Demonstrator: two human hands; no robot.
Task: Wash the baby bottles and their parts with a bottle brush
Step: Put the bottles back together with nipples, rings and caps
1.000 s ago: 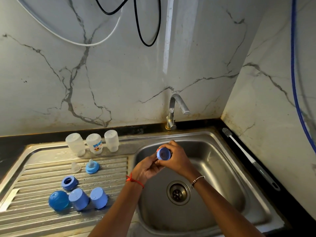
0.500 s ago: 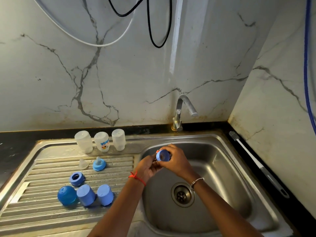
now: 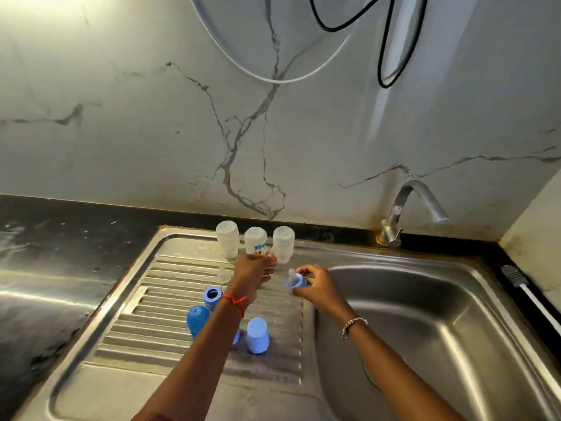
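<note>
Now right grip point(image 3: 318, 285) is pinching the blue teat ring point(image 3: 296, 281) over the draining board point(image 3: 170, 335), probably parking it there. Left grip point(image 3: 252, 271) is reaching at the middle bottle point(image 3: 256, 242), standing inverted to drain; can't tell if it's clenching.

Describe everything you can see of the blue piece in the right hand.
The blue collar is a short, round plastic ring with a pale, translucent teat sticking out of it, pointing up and to the left. Motion blurs it, so finer detail is lost. The right hand pinches it by the ring between curled fingers and thumb, clear of any surface, about where the ribbed drainboard meets the sink basin. Nothing else touches it.
</note>
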